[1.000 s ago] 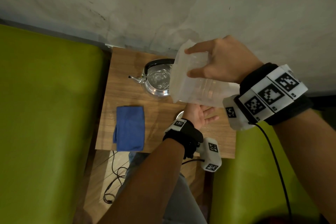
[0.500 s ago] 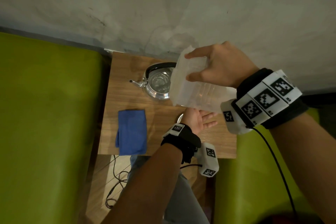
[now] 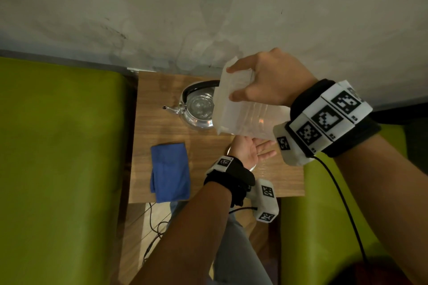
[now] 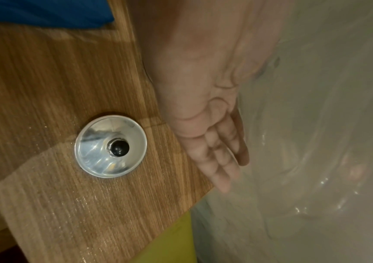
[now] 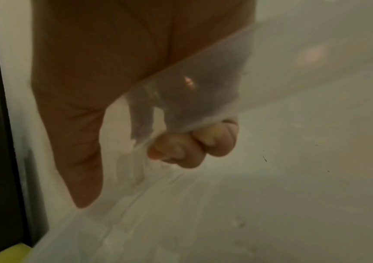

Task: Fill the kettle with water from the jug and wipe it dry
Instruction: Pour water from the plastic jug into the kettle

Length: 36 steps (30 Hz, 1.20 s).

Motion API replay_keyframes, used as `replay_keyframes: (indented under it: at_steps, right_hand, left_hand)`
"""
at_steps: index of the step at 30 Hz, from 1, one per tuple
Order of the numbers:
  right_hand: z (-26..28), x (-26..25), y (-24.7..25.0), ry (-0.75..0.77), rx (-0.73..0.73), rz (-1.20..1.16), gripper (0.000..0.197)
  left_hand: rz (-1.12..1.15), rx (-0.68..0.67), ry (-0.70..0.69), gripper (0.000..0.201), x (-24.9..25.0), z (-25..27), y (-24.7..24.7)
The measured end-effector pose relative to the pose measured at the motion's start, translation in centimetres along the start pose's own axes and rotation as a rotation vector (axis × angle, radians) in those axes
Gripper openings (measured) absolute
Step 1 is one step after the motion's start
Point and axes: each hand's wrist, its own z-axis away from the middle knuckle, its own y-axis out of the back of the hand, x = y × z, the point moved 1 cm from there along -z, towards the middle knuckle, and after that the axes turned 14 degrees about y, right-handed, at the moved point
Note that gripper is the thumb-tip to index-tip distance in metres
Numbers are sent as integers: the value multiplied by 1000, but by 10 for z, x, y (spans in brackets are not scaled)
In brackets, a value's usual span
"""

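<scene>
A shiny steel kettle (image 3: 199,109) with a black handle stands lidless at the far side of the wooden table, its spout pointing left, while a translucent plastic jug (image 3: 243,114) is held tipped over its right rim, and a folded blue cloth (image 3: 170,172) lies near-left.

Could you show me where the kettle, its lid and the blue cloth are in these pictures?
kettle (image 3: 196,120): head view, on its shiny steel body below the open mouth.
kettle lid (image 4: 95,160): left wrist view, on the shiny dome beside its black knob.
blue cloth (image 3: 170,172): head view, on the middle of the folded cloth.
</scene>
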Motion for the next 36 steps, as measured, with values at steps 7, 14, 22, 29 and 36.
replay_keyframes:
  at_steps: [7,14,22,29,36]
  right_hand:
    - [-3,-3,0,-5,8,-8,53]
    - [-5,-7,0,12,9,-5,52]
    - [-8,-13,0,29,2,4,52]
    - [-11,-15,1,34,3,13,52]
    - [-10,-14,2,29,-4,25,50]
  left_hand:
    - [11,0,5,43,4,2,-1]
    - [8,-12,8,43,5,6,0]
    - [30,-16,3,43,7,11,0]
    - [45,-30,10,41,9,16,-4]
    - [68,-25,34,48,8,19,-10]
